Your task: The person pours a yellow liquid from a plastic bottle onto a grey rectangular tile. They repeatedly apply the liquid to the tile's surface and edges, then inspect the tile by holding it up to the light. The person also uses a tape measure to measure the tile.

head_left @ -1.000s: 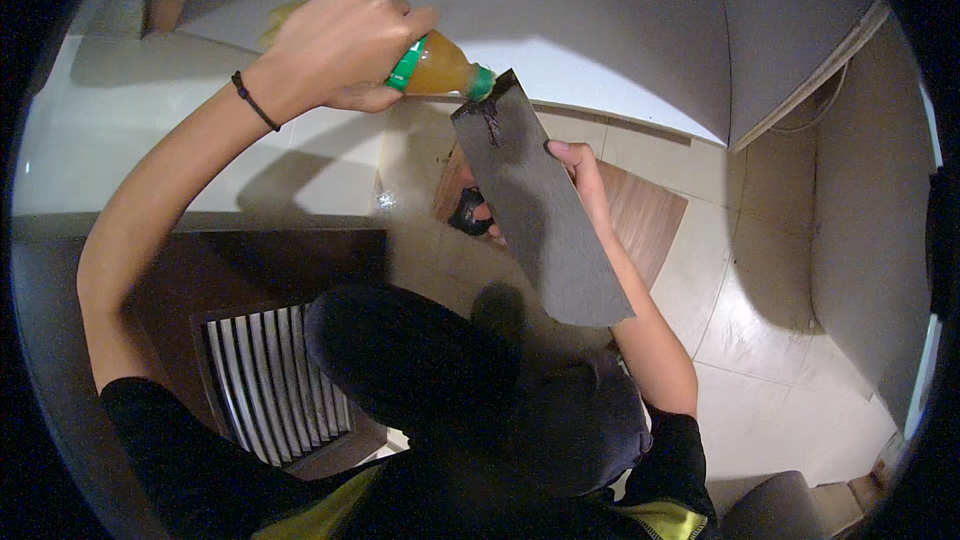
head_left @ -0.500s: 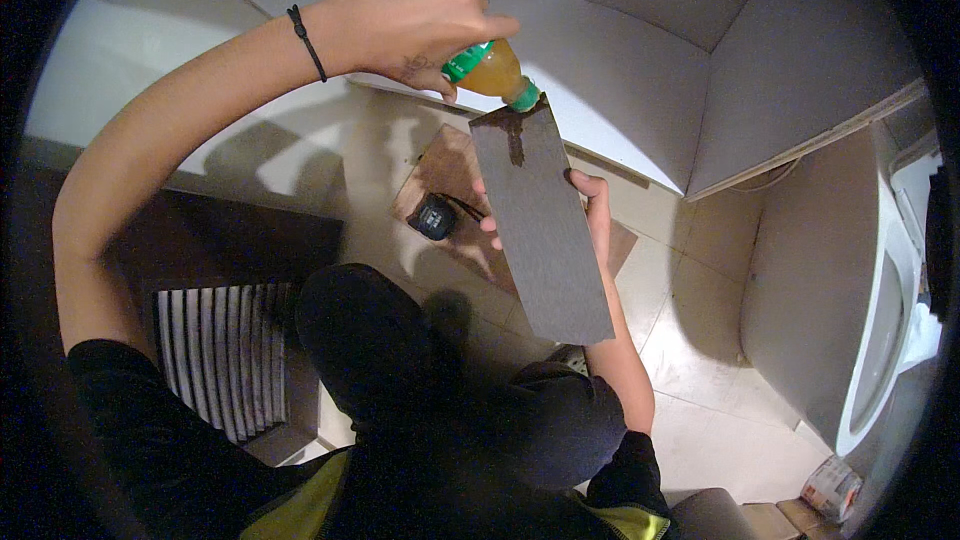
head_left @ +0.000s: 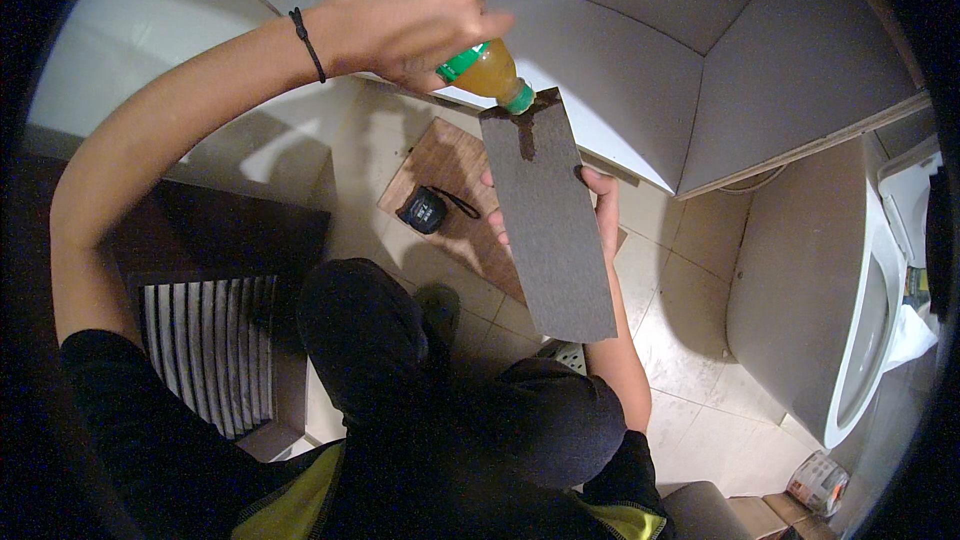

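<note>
Over the last second the view has swung so that the white oval basin (head_left: 868, 340) shows at the right, and the grey panel (head_left: 553, 240) now turns its face more squarely upward, while the bottle (head_left: 488, 72) stays at the panel's far end. The left hand (head_left: 415, 25) is wrapped around the bottle, fingers closed over it from above, and holds it tipped with the green neck (head_left: 517, 97) pointing down to the right, at or just over the panel's far edge; whether they touch I cannot tell. The right hand (head_left: 600, 195) supports the panel from beneath, thumb at its right edge and fingertips showing past its left edge, so the panel is pinched across its width. A dark, wet-looking streak (head_left: 528, 143) runs from below the neck a little way toward the near end; the rest of the face looks dry, so I judge that liquid has reached only a small part of it. The black tape measure (head_left: 425, 210), overlapped by fingers a second ago, now lies clear of them, left of the panel, on the wood-grained board (head_left: 437, 152) on the tiled floor (head_left: 655, 290).
</note>
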A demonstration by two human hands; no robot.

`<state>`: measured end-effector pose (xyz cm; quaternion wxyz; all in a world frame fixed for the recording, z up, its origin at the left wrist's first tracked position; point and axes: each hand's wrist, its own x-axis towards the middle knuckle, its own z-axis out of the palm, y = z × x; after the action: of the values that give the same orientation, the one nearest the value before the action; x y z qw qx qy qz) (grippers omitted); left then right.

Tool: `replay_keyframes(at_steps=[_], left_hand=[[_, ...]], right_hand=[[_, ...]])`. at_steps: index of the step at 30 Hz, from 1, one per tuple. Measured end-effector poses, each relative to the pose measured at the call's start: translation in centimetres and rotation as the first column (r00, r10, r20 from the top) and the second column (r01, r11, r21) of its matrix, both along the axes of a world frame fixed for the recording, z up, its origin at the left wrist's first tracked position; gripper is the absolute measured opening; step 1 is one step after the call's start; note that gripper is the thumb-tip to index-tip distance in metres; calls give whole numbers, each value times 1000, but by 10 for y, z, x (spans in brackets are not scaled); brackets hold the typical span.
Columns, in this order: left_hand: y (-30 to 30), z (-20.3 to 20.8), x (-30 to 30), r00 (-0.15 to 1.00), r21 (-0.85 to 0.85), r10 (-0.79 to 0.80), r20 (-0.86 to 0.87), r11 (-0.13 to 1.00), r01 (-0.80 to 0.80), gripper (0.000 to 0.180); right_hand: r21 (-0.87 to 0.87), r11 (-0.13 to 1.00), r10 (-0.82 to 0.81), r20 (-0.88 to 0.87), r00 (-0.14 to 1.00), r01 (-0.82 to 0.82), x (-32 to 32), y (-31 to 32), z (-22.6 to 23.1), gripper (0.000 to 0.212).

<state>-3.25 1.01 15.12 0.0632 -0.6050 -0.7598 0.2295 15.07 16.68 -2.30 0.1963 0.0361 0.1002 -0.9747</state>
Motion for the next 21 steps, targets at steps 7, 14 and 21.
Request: replay_keyframes(at_steps=[7, 14, 21], left_hand=[[-2, -1, 5, 1000, 84, -12, 9, 996, 12, 45], [-11, 1, 5, 1000, 44, 8, -8, 999, -7, 42], [-18, 2, 5, 999, 71, -26, -32, 997, 28, 39]], right_hand=[[2, 1000, -4, -17, 1000, 4, -1, 0, 1, 86], [56, 998, 20, -47, 999, -17, -2, -2, 2, 80], [-38, 999, -3, -38, 999, 1, -4, 0, 3, 86]])
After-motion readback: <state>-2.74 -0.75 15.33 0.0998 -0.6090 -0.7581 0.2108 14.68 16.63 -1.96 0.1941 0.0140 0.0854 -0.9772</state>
